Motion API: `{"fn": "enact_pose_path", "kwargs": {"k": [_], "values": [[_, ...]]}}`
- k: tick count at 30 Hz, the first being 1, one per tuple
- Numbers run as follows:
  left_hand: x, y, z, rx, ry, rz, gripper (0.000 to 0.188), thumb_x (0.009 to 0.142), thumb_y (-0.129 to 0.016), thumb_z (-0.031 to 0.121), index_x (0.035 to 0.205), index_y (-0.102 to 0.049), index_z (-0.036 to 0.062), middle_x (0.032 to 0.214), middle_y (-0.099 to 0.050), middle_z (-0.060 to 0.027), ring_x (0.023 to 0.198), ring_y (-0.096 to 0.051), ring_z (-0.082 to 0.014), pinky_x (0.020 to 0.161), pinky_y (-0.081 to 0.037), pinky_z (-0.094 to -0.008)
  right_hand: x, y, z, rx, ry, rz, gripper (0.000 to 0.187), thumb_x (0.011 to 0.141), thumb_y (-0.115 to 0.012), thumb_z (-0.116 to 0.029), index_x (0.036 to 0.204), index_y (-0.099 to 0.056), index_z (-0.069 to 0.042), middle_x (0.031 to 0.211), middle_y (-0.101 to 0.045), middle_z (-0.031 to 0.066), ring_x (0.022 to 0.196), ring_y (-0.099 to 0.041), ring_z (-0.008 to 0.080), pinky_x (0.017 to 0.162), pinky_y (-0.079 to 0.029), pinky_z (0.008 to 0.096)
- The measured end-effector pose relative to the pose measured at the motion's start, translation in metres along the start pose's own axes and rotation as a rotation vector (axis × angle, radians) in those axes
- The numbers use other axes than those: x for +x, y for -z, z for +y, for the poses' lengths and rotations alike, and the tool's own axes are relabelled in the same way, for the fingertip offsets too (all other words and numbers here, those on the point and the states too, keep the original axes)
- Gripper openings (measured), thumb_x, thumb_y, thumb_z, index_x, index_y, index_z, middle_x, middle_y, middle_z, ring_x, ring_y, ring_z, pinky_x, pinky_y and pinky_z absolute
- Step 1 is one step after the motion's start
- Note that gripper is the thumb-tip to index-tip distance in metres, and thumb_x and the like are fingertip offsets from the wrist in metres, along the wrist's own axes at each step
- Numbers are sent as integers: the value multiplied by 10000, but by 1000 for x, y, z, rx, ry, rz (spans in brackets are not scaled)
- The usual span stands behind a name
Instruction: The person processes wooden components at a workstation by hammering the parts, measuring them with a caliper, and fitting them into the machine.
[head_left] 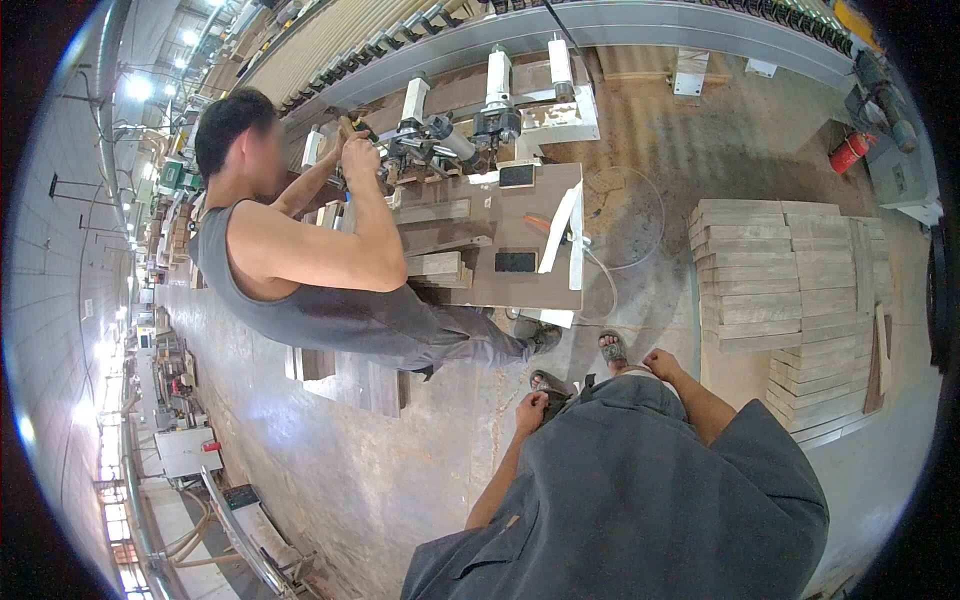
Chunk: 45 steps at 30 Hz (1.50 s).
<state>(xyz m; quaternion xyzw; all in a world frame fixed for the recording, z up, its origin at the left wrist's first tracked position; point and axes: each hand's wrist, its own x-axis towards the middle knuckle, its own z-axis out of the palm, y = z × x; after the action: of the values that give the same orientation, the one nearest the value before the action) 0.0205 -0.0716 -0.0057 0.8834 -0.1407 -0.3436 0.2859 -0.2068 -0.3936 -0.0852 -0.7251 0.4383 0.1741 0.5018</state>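
Left hand (pixel 531 412) and right hand (pixel 661 366) both curled at waist level, beside the front of the grey shirt (pixel 625 460); can't tell if either grips cloth. Shirt front sits between them. Table (pixel 555 190) with boards (pixel 435 268) is ahead-left, wood stack (pixel 750 270) off right, both clear of the hands.

Greyish wooden boards (pixel 750 285) are lying stacked on the right; other wooden pieces (pixel 435 266) are resting on the tabletop (pixel 545 290).
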Motion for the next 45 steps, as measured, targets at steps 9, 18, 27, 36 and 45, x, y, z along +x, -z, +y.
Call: {"fn": "enact_pose_path", "kwargs": {"k": [9, 18, 27, 36, 45], "values": [[-1, 3, 11, -18, 5, -12, 328, 822, -602, 371, 973, -641, 83, 828, -670, -80, 794, -637, -217, 719, -481, -327, 11, -6, 12, -26, 13, 5, 348, 780, -579, -359, 877, -664, -36, 935, -634, 179, 878, -608, 321, 778, -474, 368], [3, -1, 4, -28, 21, -11, 309, 820, -608, 351, 966, -644, 80, 795, -670, -75, 765, -640, -198, 703, -482, -317, 2, 1, 3, 10, 10, -8, 323, 778, -581, -334, 878, -670, -41, 911, -639, 176, 866, -614, 308, 773, -473, 362], [2, -2, 5, -39, -18, 15, 294, 824, -603, 348, 939, -650, 81, 780, -665, -71, 750, -638, -193, 699, -482, -315, 4, -2, 5, 1, 17, 15, 327, 769, -596, -342, 864, -662, -36, 883, -646, 169, 846, -619, 292, 752, -477, 356], [2, -4, 2, -89, 20, 19, 287, 828, -596, 346, 930, -646, 82, 774, -663, -72, 747, -639, -197, 692, -482, -317, -5, 7, -6, 44, -22, -12, 338, 769, -602, -350, 875, -644, -32, 871, -647, 165, 829, -620, 283, 741, -477, 352], [2, -3, -1, -19, -30, -2, 318, 827, -591, 375, 941, -639, 81, 801, -666, -82, 775, -640, -222, 704, -481, -333, -4, 3, 0, 33, -26, -3, 331, 769, -596, -350, 864, -657, -38, 864, -651, 157, 823, -622, 279, 738, -479, 352]]}}
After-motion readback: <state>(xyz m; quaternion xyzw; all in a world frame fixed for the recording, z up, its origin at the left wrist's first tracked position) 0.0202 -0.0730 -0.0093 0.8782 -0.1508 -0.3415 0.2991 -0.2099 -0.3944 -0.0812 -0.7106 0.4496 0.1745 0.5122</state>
